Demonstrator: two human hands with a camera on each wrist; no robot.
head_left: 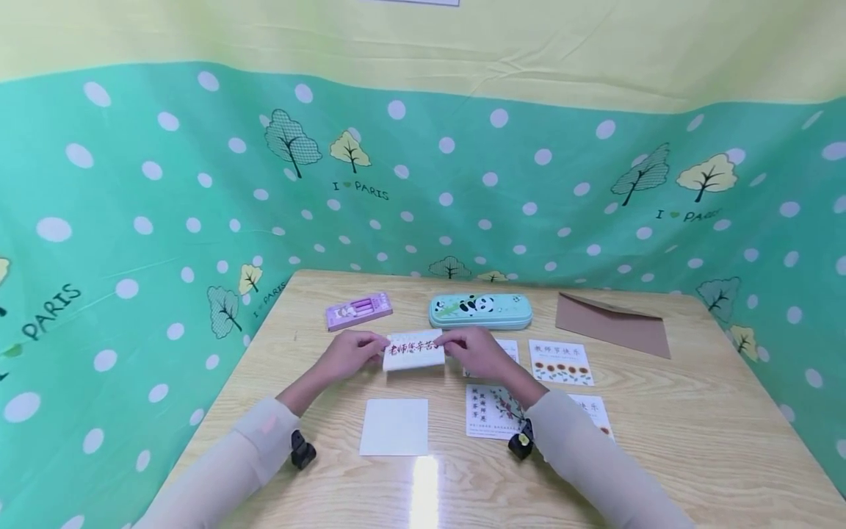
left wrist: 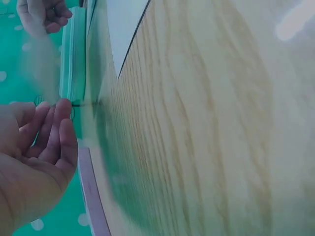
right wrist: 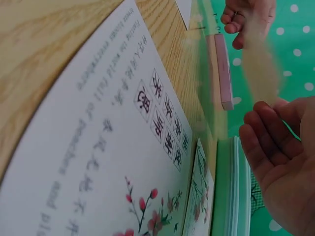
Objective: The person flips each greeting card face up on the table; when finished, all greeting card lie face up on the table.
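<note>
Between my two hands a white card (head_left: 413,350) with red Chinese lettering is held above the table. My left hand (head_left: 352,353) pinches its left edge, and my right hand (head_left: 477,350) pinches its right edge. In both wrist views the card (right wrist: 262,69) looks pale and blurred, stretched from one hand to the other. A blank white square card (head_left: 394,427) lies below it on the table. Under and beside my right forearm lie several printed cards, one with plum blossoms (head_left: 492,411) and one with sunflowers (head_left: 561,362).
A purple box (head_left: 359,311) stands at the back left. Behind the hands lies a mint pencil case (head_left: 480,311) with a panda. A brown envelope (head_left: 613,323) sits at the back right, its flap raised. Green dotted cloth (head_left: 423,184) hangs around the wooden table (head_left: 694,441).
</note>
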